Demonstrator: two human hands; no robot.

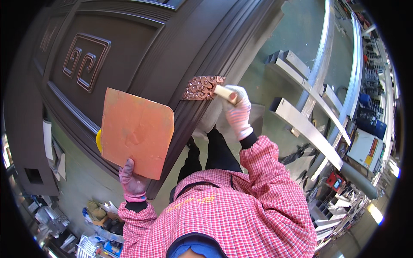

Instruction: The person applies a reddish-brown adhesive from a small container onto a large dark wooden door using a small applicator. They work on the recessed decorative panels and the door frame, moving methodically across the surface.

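Observation:
My left hand (134,182), in a pinkish glove, grips the lower edge of a square board (137,124) with rounded corners, its face coated in orange-copper colour. The thumb lies on the front; the other fingers are mostly hidden behind. My right hand (239,114), in a striped glove, is closed round a short cream-coloured brush-like tool (224,93) with a reddish mark. The tool's left end meets a copper-toned carved ornament (198,87) on the edge moulding of a large dark brown panel (172,60). Whether bristles are there I cannot make out.
A copper-edged scroll motif (87,61) decorates the dark panel at left. A yellow rounded thing (99,140) peeks from behind the board. Metal box beams (305,131) rest on rails at right. Scrap and tools (103,215) lie on the floor at lower left.

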